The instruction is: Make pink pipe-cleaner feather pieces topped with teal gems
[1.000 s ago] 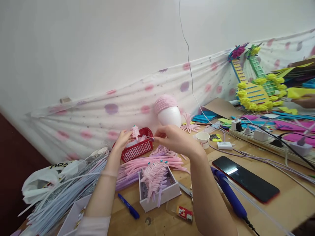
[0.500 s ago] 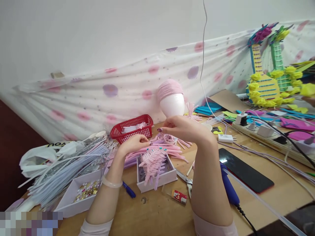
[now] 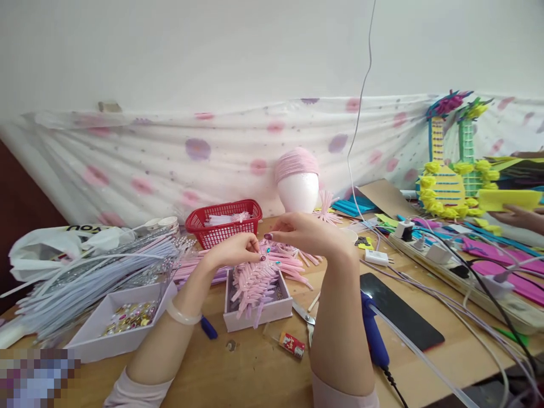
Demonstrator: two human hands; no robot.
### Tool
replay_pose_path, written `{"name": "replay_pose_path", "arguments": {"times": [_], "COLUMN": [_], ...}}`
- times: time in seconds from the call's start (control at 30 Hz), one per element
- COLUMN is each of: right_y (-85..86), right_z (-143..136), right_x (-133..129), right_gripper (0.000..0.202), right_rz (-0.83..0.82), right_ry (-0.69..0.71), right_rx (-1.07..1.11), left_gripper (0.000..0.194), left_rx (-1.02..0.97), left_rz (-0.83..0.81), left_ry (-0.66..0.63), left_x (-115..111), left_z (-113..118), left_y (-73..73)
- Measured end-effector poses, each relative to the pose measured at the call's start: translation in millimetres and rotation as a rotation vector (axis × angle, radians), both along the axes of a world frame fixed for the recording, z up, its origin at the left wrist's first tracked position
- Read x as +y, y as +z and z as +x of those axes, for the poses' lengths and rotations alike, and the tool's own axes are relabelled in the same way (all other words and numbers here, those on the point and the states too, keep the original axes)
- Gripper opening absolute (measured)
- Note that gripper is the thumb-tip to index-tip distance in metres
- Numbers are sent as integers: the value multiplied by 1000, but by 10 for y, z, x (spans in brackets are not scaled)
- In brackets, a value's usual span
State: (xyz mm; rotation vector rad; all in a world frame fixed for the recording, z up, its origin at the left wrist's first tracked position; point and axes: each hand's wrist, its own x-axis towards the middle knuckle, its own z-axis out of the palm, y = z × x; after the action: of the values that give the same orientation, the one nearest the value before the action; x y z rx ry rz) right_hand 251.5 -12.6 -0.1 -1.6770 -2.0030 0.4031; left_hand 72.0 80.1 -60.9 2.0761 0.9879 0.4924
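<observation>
A fringed pink pipe-cleaner piece with teal gems along its upper edge lies over a small white box. My left hand reaches in from the left, its thumb and finger closed at the upper edge of that piece. Just above the gems, my right hand is bent down with its fingertips pinched together; whatever they hold is too small or hidden to name. The two hands' fingertips are close to each other. Loose pink pipe cleaners lie behind the box.
A red basket and a foam head wrapped in pink stand behind. Left are a gem box and pale pipe cleaners. Right are scissors, a blue glue gun, a phone and a co-worker's hand.
My view has shifted, so the table contents appear further left. My right hand's fingertips have come down closer to my left fingertips and the gems. At far right, a co-worker's hand now shows with yellow sheet material.
</observation>
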Motion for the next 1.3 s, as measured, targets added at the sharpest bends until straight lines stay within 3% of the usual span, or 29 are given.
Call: {"name": "replay_pose_path", "arguments": {"times": [0.17, 0.3, 0.37, 0.6, 0.87, 1.07, 1.17, 1.3], "right_y": [-15, -41, -52, -19, 35, 27, 24, 18], "right_z": [-55, -125, -153, -164, -216, -248, -240, -240], "right_x": [86, 165, 188, 115, 40, 79, 100, 112], "right_gripper": [23, 25, 23, 18, 15, 23, 26, 26], "right_rz": [132, 46, 48, 107, 94, 128, 162, 166], "right_ry": [-35, 181, 263, 376, 396, 393, 318, 328], "right_rx": [122, 486, 621, 609, 479, 666, 752, 764], "left_gripper": [23, 26, 28, 28, 17, 27, 27, 21], "left_rx": [-317, -694, -782, -598, -330, -567, -499, -505], "left_rz": [-37, 34, 68, 273, 279, 132, 48, 23], "left_ry": [22, 132, 146, 74, -23, 12, -52, -160], "left_x": [-72, -241, -319, -397, -473, -380, -338, -371], "left_z": [-90, -97, -91, -306, -514, -540, -503, -379], "left_y": [189, 314, 350, 477, 566, 545, 496, 444]}}
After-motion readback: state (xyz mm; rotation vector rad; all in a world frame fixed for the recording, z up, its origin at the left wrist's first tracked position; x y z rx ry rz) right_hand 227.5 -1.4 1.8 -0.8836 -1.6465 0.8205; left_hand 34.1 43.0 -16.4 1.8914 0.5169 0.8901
